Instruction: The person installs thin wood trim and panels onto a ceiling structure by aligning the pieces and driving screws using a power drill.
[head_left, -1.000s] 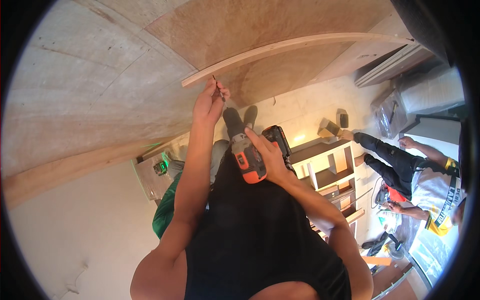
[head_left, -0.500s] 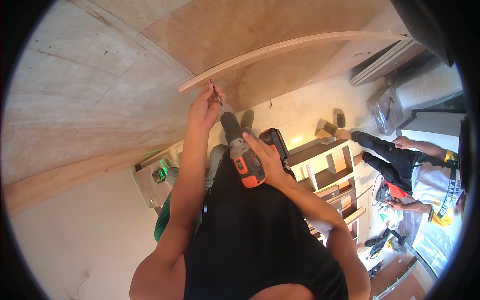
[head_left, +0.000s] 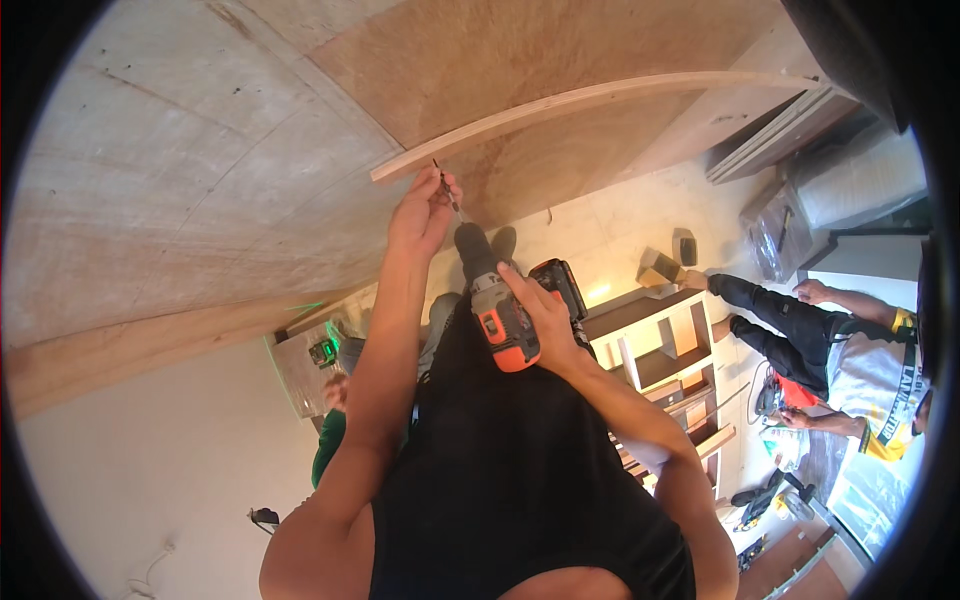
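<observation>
My right hand [head_left: 543,318] is wrapped round the grip of an orange, grey and black cordless drill [head_left: 505,335], which points up and away from me. A long, thin bit [head_left: 456,207] runs from its chuck. The fingers of my left hand [head_left: 425,208] are pinched about the bit's far end, where a dark tip [head_left: 437,163] shows past them. Whether a screw sits on that tip is too small to tell. Just beyond my fingertips is the near end of a long wooden strip [head_left: 520,113], which stands out from plywood panelling [head_left: 580,50].
To the right is a wooden shelf unit [head_left: 660,345] with open compartments. A co-worker [head_left: 860,365] is at far right, near wrapped boards [head_left: 780,230]. Behind my left arm are another person's hand [head_left: 337,392], a green sleeve [head_left: 328,450] and a laser level [head_left: 322,352] glowing green.
Both my hands and the drill have shifted slightly right in the picture, as has the strip. Another person's hand now shows beside my left forearm, and a dark object has appeared near my left shoulder.
</observation>
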